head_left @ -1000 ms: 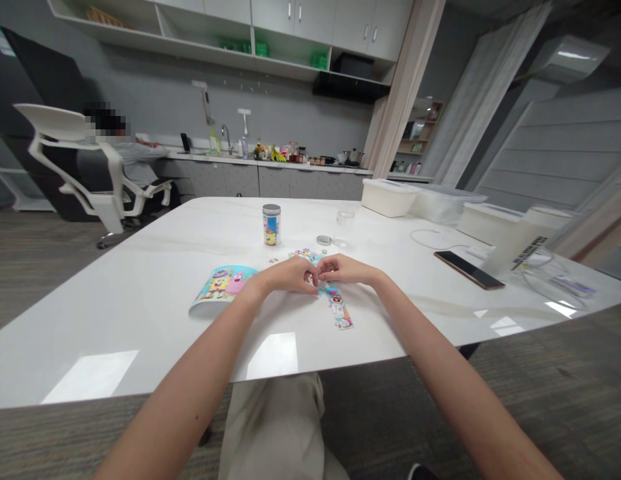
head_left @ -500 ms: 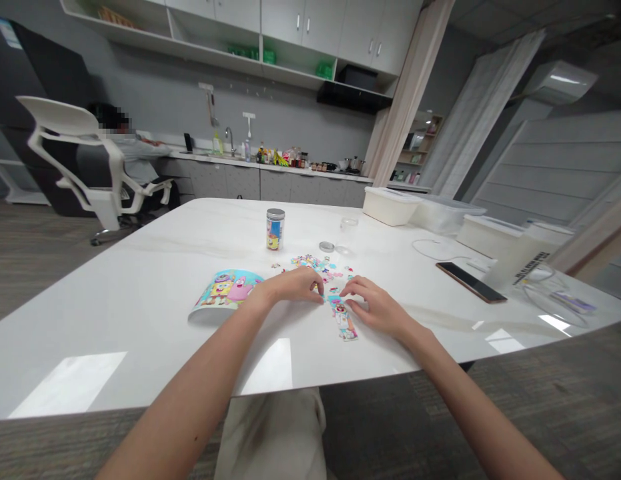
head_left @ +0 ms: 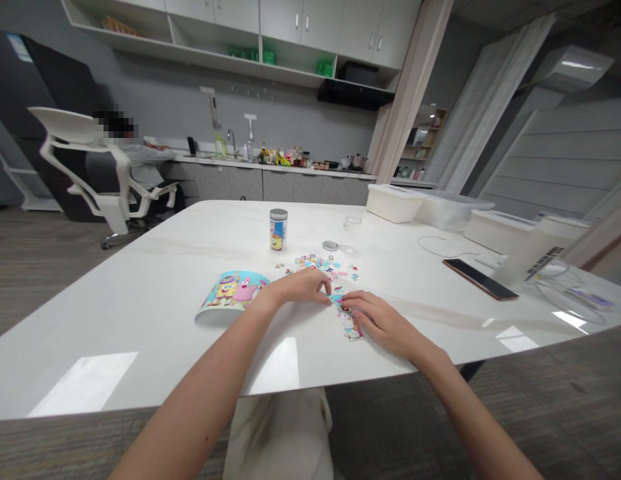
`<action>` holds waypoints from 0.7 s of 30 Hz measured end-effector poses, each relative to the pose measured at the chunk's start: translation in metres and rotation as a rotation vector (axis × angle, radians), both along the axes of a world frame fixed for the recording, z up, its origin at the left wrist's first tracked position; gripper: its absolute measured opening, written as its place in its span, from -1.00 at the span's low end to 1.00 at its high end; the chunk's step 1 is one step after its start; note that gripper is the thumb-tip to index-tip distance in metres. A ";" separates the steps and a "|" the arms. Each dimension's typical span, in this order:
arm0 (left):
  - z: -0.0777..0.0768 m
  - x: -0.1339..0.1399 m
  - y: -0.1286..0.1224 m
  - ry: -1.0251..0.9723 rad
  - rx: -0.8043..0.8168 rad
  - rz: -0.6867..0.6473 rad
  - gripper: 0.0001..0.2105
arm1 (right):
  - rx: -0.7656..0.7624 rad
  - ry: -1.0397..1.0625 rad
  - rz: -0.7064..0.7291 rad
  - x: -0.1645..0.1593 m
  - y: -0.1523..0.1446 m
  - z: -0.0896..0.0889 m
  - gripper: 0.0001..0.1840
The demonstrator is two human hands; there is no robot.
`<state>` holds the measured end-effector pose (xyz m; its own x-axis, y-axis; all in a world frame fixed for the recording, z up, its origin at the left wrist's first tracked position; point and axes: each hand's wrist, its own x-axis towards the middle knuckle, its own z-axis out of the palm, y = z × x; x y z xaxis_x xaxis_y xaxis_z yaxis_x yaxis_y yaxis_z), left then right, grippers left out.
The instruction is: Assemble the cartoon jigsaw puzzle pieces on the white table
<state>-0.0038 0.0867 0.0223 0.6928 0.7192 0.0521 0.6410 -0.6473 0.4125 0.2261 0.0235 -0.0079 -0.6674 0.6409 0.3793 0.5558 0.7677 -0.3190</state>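
Nearest the tabletop's (head_left: 190, 373) front edge lies the strip (head_left: 352, 328), a narrow run of puzzle pieces, its far end partly hidden by fingers. The right hand (head_left: 383, 320) lies over its right side, fingers side by side and bent down onto it; whether they grip anything, I cannot tell. The left hand (head_left: 303, 287) is curled at the strip's far end, thumb and forefinger tips near each other; whether a piece is pinched there, I cannot tell. To the left a curved picture sheet (head_left: 235, 291) rests just beside the left forearm. Beyond the hands, loose pieces (head_left: 317, 261) are scattered, many more than the strip seems to hold, so I judge the work to be early: one narrow section joined, most of the picture left to build. The phone (head_left: 479, 279) lies well off to the right. Farther back are a loose lid (head_left: 331, 246), a printed jar (head_left: 279, 231) with its top on and a clear jar (head_left: 351, 230)
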 end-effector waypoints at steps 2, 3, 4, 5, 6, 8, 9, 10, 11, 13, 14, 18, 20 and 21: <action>0.000 0.000 0.000 0.000 -0.007 0.003 -0.75 | -0.009 -0.012 -0.004 0.001 0.000 0.000 -0.67; 0.001 0.001 0.000 0.001 -0.009 0.005 -0.75 | -0.012 -0.022 -0.006 0.001 0.001 0.000 -0.67; 0.001 0.001 0.000 0.001 -0.010 0.006 -0.76 | -0.013 -0.029 -0.008 0.001 0.001 0.000 -0.67; 0.001 0.001 0.000 0.000 -0.010 0.008 -0.76 | -0.014 -0.034 -0.009 0.001 0.001 -0.001 -0.67; 0.001 0.001 0.000 -0.001 -0.008 0.008 -0.77 | -0.014 -0.036 -0.008 0.001 0.002 -0.001 -0.67; 0.000 0.002 0.001 -0.009 -0.004 0.001 -0.78 | -0.014 -0.032 -0.007 0.001 0.002 -0.002 -0.67; 0.000 0.002 0.001 -0.014 -0.003 -0.004 -0.79 | -0.014 -0.028 -0.007 0.001 0.002 -0.002 -0.67; -0.001 0.002 0.001 -0.018 -0.003 -0.010 -0.79 | -0.014 -0.024 -0.009 0.001 0.002 -0.002 -0.68; -0.001 0.003 0.002 -0.021 -0.001 -0.016 -0.78 | -0.014 -0.020 -0.011 0.001 0.002 -0.002 -0.68; -0.002 0.003 0.002 -0.023 0.007 -0.021 -0.79 | -0.013 -0.012 -0.011 0.001 0.002 -0.002 -0.68; -0.002 0.002 0.002 -0.023 0.012 -0.023 -0.79 | -0.012 -0.011 -0.009 0.000 0.002 -0.002 -0.68; -0.002 0.002 0.002 -0.032 0.018 -0.033 -0.80 | -0.013 -0.014 -0.009 0.000 0.002 -0.002 -0.68; -0.003 0.001 0.003 -0.039 0.007 -0.037 -0.80 | -0.014 -0.014 -0.008 0.001 0.002 -0.003 -0.69; -0.003 0.001 0.003 -0.042 0.002 -0.037 -0.80 | -0.015 -0.014 -0.006 0.001 0.002 -0.003 -0.69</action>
